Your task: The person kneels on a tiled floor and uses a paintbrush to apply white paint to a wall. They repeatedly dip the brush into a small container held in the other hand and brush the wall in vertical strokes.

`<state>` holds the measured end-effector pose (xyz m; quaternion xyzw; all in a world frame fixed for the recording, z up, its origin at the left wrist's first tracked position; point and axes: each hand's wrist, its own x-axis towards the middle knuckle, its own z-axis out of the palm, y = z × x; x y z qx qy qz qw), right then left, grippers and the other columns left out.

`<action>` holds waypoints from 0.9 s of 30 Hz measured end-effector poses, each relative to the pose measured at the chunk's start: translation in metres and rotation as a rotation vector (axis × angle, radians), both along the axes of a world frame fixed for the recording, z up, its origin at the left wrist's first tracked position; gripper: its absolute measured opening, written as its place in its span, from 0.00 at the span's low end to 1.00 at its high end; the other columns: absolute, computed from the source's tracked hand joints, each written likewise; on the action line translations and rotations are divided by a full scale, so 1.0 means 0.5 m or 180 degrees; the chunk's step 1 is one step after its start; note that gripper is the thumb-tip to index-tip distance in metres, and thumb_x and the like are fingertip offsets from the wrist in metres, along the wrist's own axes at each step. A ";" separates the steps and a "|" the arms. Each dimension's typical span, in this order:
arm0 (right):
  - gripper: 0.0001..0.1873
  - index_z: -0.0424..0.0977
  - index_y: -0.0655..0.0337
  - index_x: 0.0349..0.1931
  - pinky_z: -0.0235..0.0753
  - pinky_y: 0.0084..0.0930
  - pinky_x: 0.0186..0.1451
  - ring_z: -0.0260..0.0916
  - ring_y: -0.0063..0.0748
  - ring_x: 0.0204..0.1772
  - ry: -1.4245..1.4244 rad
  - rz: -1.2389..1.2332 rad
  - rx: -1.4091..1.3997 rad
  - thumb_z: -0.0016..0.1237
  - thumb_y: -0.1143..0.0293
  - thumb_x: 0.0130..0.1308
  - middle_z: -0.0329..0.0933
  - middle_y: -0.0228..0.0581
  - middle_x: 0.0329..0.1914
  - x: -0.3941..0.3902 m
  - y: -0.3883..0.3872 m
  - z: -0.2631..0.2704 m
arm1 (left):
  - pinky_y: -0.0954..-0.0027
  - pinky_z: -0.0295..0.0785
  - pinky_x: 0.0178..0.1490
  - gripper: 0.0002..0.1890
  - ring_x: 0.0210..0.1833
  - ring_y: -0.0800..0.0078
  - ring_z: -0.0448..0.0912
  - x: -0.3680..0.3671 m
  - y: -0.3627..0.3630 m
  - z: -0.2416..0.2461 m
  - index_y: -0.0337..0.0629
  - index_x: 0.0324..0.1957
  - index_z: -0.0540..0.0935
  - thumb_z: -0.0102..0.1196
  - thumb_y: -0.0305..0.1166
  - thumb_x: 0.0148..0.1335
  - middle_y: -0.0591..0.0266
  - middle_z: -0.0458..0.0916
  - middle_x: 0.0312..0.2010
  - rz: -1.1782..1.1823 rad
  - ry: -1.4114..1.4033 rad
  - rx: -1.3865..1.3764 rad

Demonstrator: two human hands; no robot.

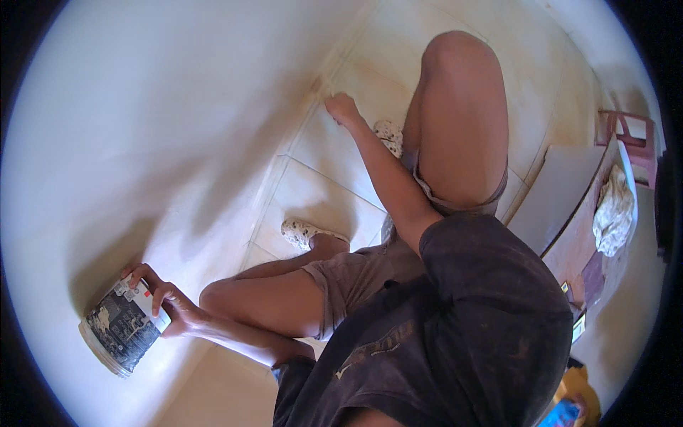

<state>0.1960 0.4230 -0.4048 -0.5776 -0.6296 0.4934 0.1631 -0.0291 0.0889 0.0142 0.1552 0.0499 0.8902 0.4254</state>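
Note:
My left hand [179, 309] grips a dark-labelled plastic tub [125, 324] with a pale rim, at the lower left beside the white wall [176, 123]. The tub's label bears writing and whitish smears; its inside is hidden. Further up, my right hand [342, 109] is closed in a fist, low down where the wall meets the tiled floor [368, 91]. Whether its fingers hold something small cannot be told. A brownish patch [317, 84] marks the wall's bottom edge just beyond this hand.
My bent legs and two spotted clogs, one [298, 232] near the wall, take up the middle. On the right are a grey panel [560, 187], a crumpled whitish cloth [613, 213] on a board-like surface and a reddish plastic chair [637, 141]. A yellow and blue item [573, 400] lies lower right.

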 end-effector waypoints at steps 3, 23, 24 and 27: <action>0.23 0.82 0.74 0.34 0.83 0.48 0.44 0.85 0.58 0.33 0.0059 -0.0646 0.0525 0.46 0.58 0.69 0.83 0.63 0.28 0.004 0.044 0.021 | 0.65 0.78 0.36 0.38 0.65 0.58 0.64 0.008 0.006 0.007 0.45 0.69 0.66 0.59 0.50 0.58 0.52 0.65 0.62 -0.0079 0.0087 0.0007; 0.18 0.84 0.56 0.55 0.82 0.42 0.57 0.84 0.58 0.50 0.0983 0.0484 0.0420 0.54 0.62 0.69 0.85 0.55 0.51 -0.061 -0.169 -0.086 | 0.64 0.76 0.37 0.43 0.65 0.55 0.65 0.043 0.009 0.009 0.47 0.69 0.66 0.61 0.56 0.54 0.51 0.65 0.65 0.0471 0.0341 -0.0224; 0.18 0.85 0.54 0.56 0.82 0.41 0.57 0.84 0.56 0.50 0.0781 0.0675 0.0366 0.55 0.62 0.69 0.86 0.53 0.51 -0.048 -0.156 -0.086 | 0.63 0.76 0.37 0.43 0.65 0.55 0.64 0.044 0.008 0.011 0.48 0.69 0.66 0.60 0.56 0.54 0.51 0.66 0.65 0.0467 0.0322 -0.0221; 0.18 0.84 0.49 0.58 0.82 0.37 0.59 0.84 0.53 0.52 0.0721 0.1133 0.0301 0.57 0.60 0.69 0.86 0.51 0.52 0.006 -0.060 -0.058 | 0.63 0.76 0.37 0.42 0.65 0.55 0.65 0.045 0.007 0.014 0.49 0.69 0.67 0.60 0.56 0.54 0.51 0.66 0.65 0.0483 0.0321 -0.0217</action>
